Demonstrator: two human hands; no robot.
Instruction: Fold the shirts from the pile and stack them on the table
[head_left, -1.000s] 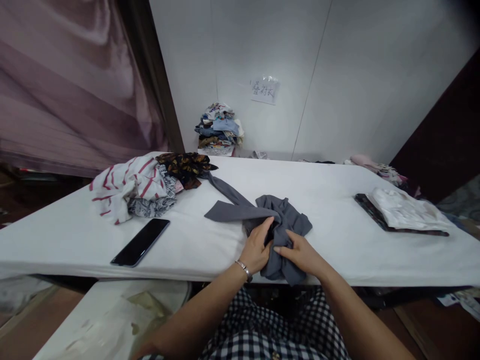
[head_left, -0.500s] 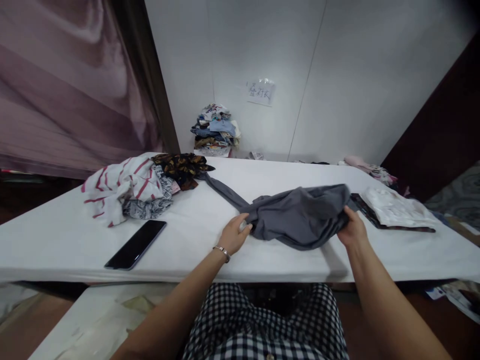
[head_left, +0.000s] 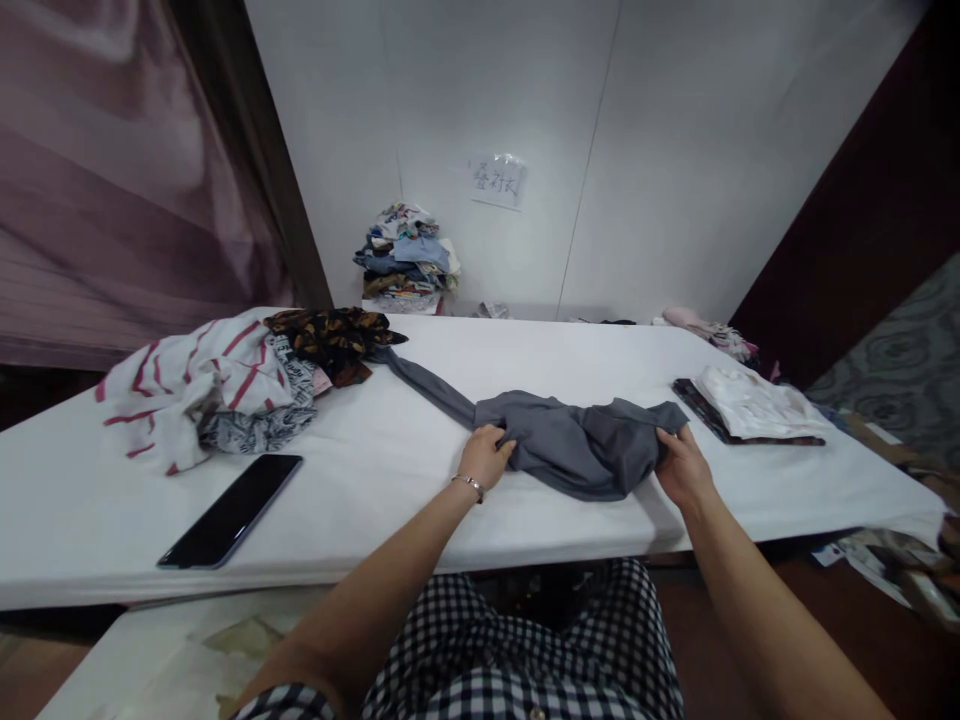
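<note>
Two hands grip the grey garment (head_left: 577, 450) near the counter's (head_left: 390, 490) front edge: left hand (head_left: 486, 456) closed on one end, right hand (head_left: 679, 468) on the other. Soft, light, limp fabric; hold by edges.

Item: paper sign (head_left: 496, 181), one sheet, fixed to the white wall (head_left: 675, 150) above and to the right of the pile of clothes (head_left: 406, 256). Hand-written dark characters in a single row, three in number; the strokes are too small and blurred to read with certainty. No other text, brand, label or number is legible anywhere.
</note>
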